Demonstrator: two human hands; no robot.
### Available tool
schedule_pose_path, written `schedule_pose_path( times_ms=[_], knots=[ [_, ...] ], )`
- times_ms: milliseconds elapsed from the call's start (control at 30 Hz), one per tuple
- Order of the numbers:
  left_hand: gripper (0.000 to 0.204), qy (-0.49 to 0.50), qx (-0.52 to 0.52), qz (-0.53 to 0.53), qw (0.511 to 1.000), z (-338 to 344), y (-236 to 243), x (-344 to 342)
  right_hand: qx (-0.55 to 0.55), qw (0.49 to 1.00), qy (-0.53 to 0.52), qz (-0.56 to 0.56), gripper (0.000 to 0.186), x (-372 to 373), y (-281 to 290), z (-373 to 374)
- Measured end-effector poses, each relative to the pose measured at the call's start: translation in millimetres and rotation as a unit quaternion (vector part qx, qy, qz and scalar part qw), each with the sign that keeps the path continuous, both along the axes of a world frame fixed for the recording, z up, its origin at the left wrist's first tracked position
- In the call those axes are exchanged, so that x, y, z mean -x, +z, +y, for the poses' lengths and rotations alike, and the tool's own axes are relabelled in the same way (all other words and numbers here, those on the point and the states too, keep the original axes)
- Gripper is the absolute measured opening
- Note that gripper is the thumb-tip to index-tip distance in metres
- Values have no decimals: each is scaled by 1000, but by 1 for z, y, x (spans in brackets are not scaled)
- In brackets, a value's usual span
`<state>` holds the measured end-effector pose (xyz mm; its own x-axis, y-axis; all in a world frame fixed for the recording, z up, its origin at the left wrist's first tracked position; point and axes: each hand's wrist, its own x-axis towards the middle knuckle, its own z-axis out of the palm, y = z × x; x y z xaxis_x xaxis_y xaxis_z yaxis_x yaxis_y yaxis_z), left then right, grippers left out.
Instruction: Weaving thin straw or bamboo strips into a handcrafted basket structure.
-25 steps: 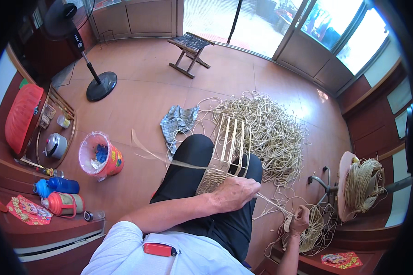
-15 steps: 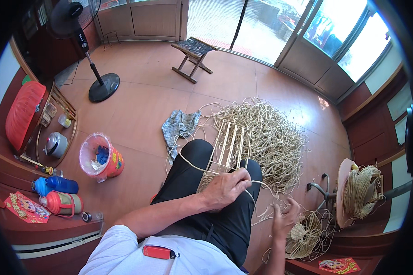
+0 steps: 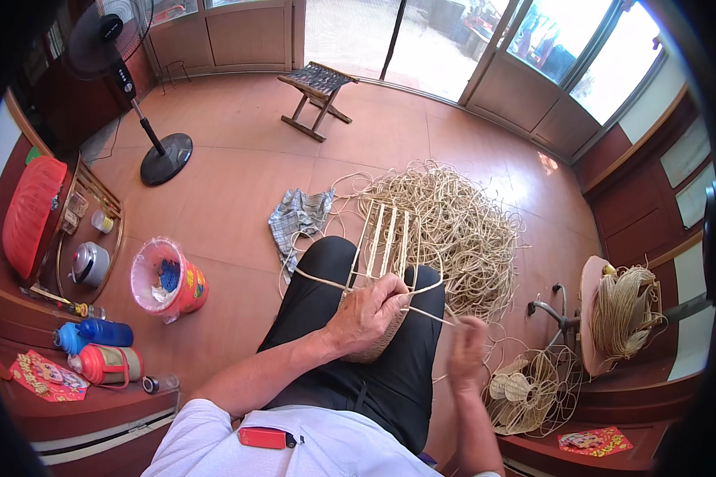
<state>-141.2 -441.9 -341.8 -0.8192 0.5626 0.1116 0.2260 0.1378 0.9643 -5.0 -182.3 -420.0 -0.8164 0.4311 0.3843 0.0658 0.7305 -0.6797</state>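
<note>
Between my thighs rests a narrow woven straw piece (image 3: 385,340), with several long braided strips (image 3: 387,242) standing out from its far end. My left hand (image 3: 366,316) is closed over its top, thumb and fingers pinched together where a straw cord (image 3: 429,316) comes out. That cord runs almost straight to my right hand (image 3: 469,350), which is raised to the right of my knee. The right fingers are blurred but look closed on the cord. Another length of cord loops over my left knee.
Beyond my knees lies a large heap of loose straw cord (image 3: 461,238), beside a checked cloth (image 3: 298,215). A lined bin (image 3: 171,278) stands left. At right are a swivel stand with a cord bundle (image 3: 627,318) and a wire-like coil frame (image 3: 533,393). A folding stool (image 3: 318,95) stands ahead.
My right hand has moved up and left from open, spread fingers to the cord. The cord, slack and curved before, is now straighter. My left hand still grips the woven piece.
</note>
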Motion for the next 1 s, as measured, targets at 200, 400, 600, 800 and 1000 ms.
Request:
schedule_pose_path(
  times_ms=[200,400,600,800,1000],
  knots=[
    [19,-23,2,20,1000,-4,-3,-9,-153,887,-349,-261,25,-217,1,291],
    [18,18,-19,43,999,8,-13,-2,-166,937,-278,-133,41,-187,5,283],
    [16,13,-161,-179,970,1,-7,18,-26,994,-9,-103,29,-20,73,-13],
    [17,22,-158,-198,967,-6,-9,13,30,995,96,-12,36,16,45,-95],
    [18,23,-166,-206,964,-8,-10,11,104,992,66,-15,30,27,48,-97]
  ],
)
